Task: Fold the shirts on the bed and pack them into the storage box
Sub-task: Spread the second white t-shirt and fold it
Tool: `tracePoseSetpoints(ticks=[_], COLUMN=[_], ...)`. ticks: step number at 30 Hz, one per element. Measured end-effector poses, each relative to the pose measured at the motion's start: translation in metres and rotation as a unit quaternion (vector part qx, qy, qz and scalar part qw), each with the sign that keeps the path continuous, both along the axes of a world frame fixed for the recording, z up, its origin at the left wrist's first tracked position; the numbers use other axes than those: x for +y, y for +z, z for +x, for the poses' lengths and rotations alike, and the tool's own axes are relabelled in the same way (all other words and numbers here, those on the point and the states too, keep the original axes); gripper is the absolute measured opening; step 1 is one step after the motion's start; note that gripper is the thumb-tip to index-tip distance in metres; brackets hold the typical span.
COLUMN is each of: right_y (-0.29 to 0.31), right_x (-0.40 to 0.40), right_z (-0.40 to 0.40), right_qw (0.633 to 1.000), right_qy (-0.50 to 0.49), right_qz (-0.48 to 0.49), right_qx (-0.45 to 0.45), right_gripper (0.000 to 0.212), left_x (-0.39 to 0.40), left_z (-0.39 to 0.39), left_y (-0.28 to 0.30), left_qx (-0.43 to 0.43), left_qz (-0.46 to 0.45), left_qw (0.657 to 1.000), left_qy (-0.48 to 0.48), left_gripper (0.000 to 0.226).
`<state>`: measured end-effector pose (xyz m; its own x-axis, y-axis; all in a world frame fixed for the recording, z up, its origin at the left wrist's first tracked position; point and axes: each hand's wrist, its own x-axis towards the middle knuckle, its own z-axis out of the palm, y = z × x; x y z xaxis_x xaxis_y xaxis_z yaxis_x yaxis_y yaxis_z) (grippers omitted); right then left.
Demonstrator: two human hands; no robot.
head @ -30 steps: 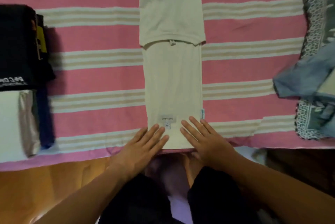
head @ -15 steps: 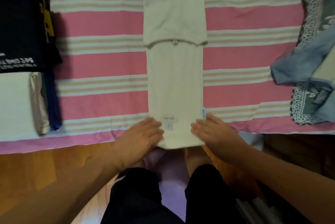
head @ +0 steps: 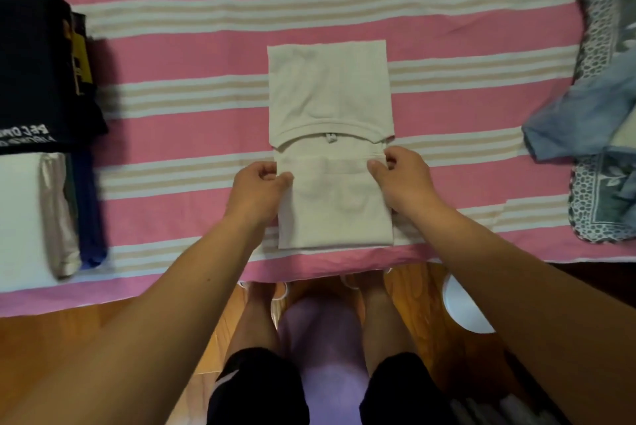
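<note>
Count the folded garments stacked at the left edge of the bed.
3 at least: a black printed shirt farthest from the person, a white garment nearest, and a navy garment beside it. Edges between them suggest more layers hidden in the stack.

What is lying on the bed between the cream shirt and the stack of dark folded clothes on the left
Nothing. In the head view, only bare pink striped bedsheet runs between the cream shirt and the dark folded stack. The left hand pinches the shirt's near edge.
</note>
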<state>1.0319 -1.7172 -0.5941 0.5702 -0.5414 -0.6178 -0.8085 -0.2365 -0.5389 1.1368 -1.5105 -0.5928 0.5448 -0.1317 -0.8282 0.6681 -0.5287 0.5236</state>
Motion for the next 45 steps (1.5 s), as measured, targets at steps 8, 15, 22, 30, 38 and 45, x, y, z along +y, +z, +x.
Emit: tracePoseSetpoints(ticks=[8, 15, 22, 30, 38, 45], right_y=[0.010, 0.000, -0.021, -0.009, 0.047, 0.073], right_x=[0.026, 0.040, 0.019, 0.033, 0.009, -0.015], right_z=[-0.024, -0.070, -0.062, -0.068, -0.088, -0.024], right_qw=[0.963, 0.840, 0.800, 0.768, 0.867, 0.995], right_qy=[0.092, 0.492, 0.551, 0.544, 0.495, 0.077], right_qz=[-0.248, -0.220, -0.235, -0.332, -0.052, 0.032], right_qx=[-0.056, -0.065, 0.043, -0.060, 0.037, -0.063], right_gripper=[0.033, 0.100, 0.124, 0.064, 0.055, 0.016], left_x=[0.004, 0.032, 0.010, 0.038, 0.043, 0.017], left_z=[-0.026, -0.044, -0.032, -0.054, -0.046, -0.018], left_y=[0.013, -0.013, -0.034, -0.021, 0.042, 0.068], left_qx=[-0.390, -0.455, -0.349, -0.525, -0.258, -0.136], left_qz=[0.172, 0.065, 0.193, 0.056, 0.003, -0.029], left_qw=[0.870, 0.613, 0.572, 0.524, 0.750, 0.983], left_qy=[-0.246, -0.642, -0.717, -0.668, -0.609, -0.117], left_gripper=[0.024, 0.092, 0.125, 0.049, 0.039, 0.017])
